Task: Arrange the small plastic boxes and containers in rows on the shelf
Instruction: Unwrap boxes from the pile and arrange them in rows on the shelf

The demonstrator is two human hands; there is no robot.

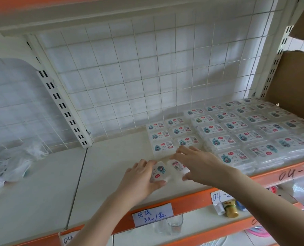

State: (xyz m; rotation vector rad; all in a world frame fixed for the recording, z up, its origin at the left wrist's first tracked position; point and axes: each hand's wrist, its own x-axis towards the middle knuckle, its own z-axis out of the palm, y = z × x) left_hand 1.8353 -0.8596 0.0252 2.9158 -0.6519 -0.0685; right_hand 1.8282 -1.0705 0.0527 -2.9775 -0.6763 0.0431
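Rows of small clear plastic boxes (227, 132) with teal and red labels fill the right half of the white shelf (112, 157). Near the shelf's front, my left hand (140, 176) grips one box (159, 172), with the fingers over its far side and the thumb under its near edge. Beside it, my right hand (197, 161) holds a second box (177, 166), the fingers spread over its top and the thumb at its near corner. Both boxes lie just in front of the leftmost row of arranged boxes (162, 148).
A white wire grid (138, 77) backs the shelf. Plastic bags holding more boxes (11, 167) lie at the far left. A cardboard carton (293, 82) stands at the right. An orange shelf lip (192, 197) carries paper price tags (152, 216). A glass (174, 222) stands on the lower shelf.
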